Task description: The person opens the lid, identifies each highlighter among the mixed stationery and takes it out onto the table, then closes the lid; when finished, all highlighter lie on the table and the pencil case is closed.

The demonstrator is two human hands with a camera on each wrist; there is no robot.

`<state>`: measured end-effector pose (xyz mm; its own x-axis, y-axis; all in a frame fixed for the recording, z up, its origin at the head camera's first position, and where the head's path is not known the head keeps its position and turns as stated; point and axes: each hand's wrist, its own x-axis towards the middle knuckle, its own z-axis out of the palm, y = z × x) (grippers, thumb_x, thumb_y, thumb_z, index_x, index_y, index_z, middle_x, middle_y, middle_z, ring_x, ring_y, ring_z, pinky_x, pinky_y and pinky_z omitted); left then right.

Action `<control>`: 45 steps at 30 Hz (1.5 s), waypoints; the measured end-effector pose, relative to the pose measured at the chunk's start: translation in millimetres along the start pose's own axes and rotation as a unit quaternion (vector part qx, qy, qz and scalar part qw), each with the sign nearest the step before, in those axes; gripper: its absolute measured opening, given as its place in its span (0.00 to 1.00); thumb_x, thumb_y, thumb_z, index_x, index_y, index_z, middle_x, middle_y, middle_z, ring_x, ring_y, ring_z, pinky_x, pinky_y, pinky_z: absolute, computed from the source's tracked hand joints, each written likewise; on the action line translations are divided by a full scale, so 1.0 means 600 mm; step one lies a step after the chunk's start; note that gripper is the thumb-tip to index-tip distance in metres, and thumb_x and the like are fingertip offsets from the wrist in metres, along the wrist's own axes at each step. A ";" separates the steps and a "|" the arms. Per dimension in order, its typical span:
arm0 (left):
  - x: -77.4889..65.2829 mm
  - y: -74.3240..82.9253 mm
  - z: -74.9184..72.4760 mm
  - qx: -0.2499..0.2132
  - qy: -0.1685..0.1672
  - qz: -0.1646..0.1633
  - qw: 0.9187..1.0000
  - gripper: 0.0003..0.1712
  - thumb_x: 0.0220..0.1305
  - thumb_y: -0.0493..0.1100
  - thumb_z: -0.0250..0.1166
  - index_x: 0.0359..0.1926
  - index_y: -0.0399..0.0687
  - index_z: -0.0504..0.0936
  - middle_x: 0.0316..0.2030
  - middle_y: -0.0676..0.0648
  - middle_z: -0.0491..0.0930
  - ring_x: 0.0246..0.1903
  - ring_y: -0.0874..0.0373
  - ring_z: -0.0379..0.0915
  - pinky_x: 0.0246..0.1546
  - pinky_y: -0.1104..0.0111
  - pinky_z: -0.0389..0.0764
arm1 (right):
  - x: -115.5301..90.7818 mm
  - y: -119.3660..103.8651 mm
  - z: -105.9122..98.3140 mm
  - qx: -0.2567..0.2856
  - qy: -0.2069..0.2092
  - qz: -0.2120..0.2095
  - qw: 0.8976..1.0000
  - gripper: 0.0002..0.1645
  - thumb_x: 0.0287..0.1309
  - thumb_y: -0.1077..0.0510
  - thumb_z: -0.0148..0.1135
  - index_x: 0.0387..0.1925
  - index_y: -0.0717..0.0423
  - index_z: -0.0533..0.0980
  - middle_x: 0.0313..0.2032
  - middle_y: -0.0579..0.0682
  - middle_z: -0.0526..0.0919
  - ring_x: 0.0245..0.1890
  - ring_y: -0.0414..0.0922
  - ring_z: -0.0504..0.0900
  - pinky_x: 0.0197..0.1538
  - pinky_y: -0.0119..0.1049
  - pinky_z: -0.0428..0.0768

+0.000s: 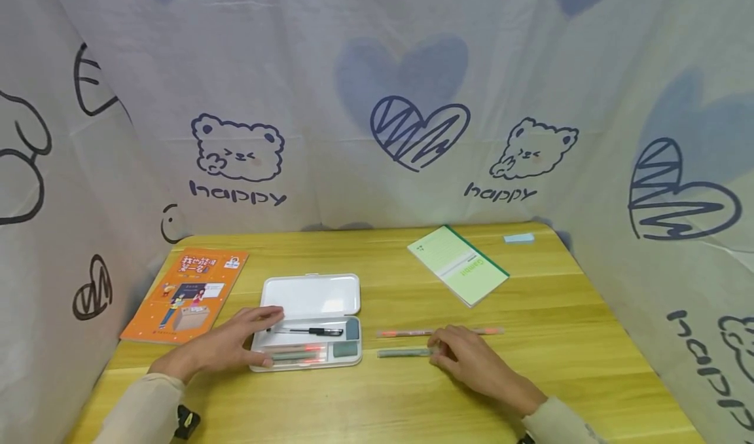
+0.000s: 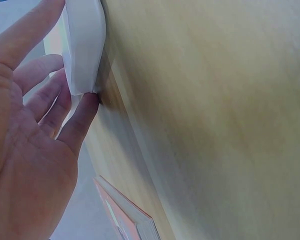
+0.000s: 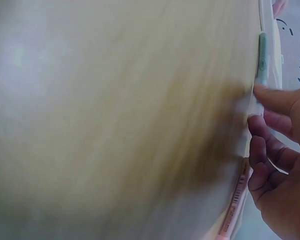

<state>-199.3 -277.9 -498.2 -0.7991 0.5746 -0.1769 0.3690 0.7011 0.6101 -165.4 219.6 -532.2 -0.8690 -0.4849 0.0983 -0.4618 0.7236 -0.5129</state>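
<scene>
A white pencil case (image 1: 310,295) lies with its lid folded back. My left hand (image 1: 226,344) holds its left end, thumb at the near corner and fingers toward the hinge. In the left wrist view, fingers touch the case's white side (image 2: 85,50). Inside are a black pen (image 1: 321,331), several green and orange pens (image 1: 294,354), and two blue-green blocks, one at the back (image 1: 352,329) and one in front (image 1: 345,349). My right hand (image 1: 474,360) pinches the right end of a green pen (image 1: 402,352) on the table. Behind it lies an orange-ended pen (image 1: 400,333), partly hidden by that hand.
An orange book (image 1: 182,293) lies at the table's left. Toward the back right are a light green notebook (image 1: 458,264) and a small pale blue block (image 1: 519,238). Printed white cloth (image 1: 330,169) hangs around the wooden table (image 1: 377,398) at the back and sides.
</scene>
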 end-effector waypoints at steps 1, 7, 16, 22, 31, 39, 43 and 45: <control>0.000 0.000 0.000 0.000 0.000 0.000 1.000 0.54 0.67 0.58 0.77 0.83 0.40 0.65 0.84 0.33 0.57 0.80 0.25 0.51 0.75 0.27 0.63 | 0.001 -0.001 -0.001 0.004 0.002 0.007 1.000 0.12 0.73 0.50 0.72 0.52 0.48 0.85 0.35 0.32 0.78 0.35 0.31 0.73 0.41 0.31 0.78; -0.001 -0.001 -0.001 -0.003 -0.001 -0.002 1.000 0.54 0.67 0.59 0.77 0.83 0.41 0.64 0.84 0.33 0.56 0.81 0.26 0.50 0.75 0.27 0.62 | 0.025 -0.023 -0.009 0.011 0.033 0.001 0.999 0.13 0.73 0.48 0.72 0.51 0.49 0.87 0.35 0.32 0.81 0.35 0.32 0.76 0.40 0.30 0.78; 0.000 -0.002 0.000 -0.013 -0.006 -0.008 1.000 0.53 0.67 0.58 0.77 0.84 0.42 0.64 0.85 0.35 0.55 0.82 0.26 0.49 0.76 0.27 0.61 | 0.097 -0.130 0.032 -0.027 0.003 -0.072 0.997 0.10 0.76 0.51 0.68 0.52 0.49 0.87 0.42 0.38 0.88 0.45 0.38 0.82 0.53 0.39 0.84; 0.000 0.002 -0.001 -0.017 -0.007 -0.014 1.000 0.53 0.67 0.58 0.77 0.84 0.42 0.64 0.85 0.35 0.55 0.82 0.26 0.48 0.76 0.27 0.59 | 0.143 -0.200 0.073 -0.058 -0.036 -0.134 0.989 0.12 0.79 0.51 0.65 0.55 0.48 0.87 0.46 0.39 0.88 0.48 0.37 0.82 0.57 0.36 0.83; -0.002 0.000 0.000 -0.009 0.000 -0.008 1.000 0.53 0.68 0.58 0.76 0.83 0.40 0.65 0.85 0.34 0.56 0.81 0.26 0.49 0.77 0.27 0.59 | 0.172 -0.248 0.120 -0.149 -0.036 -0.171 0.973 0.13 0.80 0.49 0.63 0.54 0.43 0.89 0.48 0.40 0.87 0.44 0.35 0.82 0.49 0.28 0.80; 0.000 -0.001 0.001 -0.003 -0.001 -0.004 1.000 0.53 0.68 0.58 0.76 0.83 0.39 0.65 0.84 0.33 0.57 0.81 0.26 0.50 0.76 0.28 0.60 | 0.176 -0.269 0.137 -0.257 -0.015 -0.178 0.950 0.13 0.80 0.46 0.62 0.53 0.41 0.89 0.44 0.39 0.89 0.40 0.37 0.81 0.40 0.28 0.75; 0.001 -0.002 0.001 0.000 0.000 -0.004 1.000 0.53 0.68 0.59 0.76 0.83 0.40 0.65 0.84 0.34 0.57 0.81 0.26 0.50 0.76 0.27 0.60 | 0.175 -0.278 0.145 -0.290 0.011 -0.186 0.939 0.12 0.79 0.44 0.63 0.50 0.42 0.88 0.41 0.41 0.88 0.39 0.38 0.80 0.38 0.29 0.72; 0.000 -0.002 0.001 -0.001 0.001 -0.004 1.000 0.53 0.67 0.59 0.76 0.83 0.40 0.65 0.84 0.34 0.57 0.81 0.26 0.50 0.76 0.27 0.60 | 0.175 -0.279 0.148 -0.287 0.026 -0.184 0.940 0.12 0.78 0.44 0.65 0.49 0.43 0.88 0.40 0.41 0.87 0.38 0.38 0.79 0.38 0.29 0.71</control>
<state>-199.5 -278.5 -499.8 -0.8029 0.5683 -0.1800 0.3616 0.7043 0.6109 -163.4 4.1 -511.7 -0.6325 -0.7404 0.2277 -0.7397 0.6645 0.1062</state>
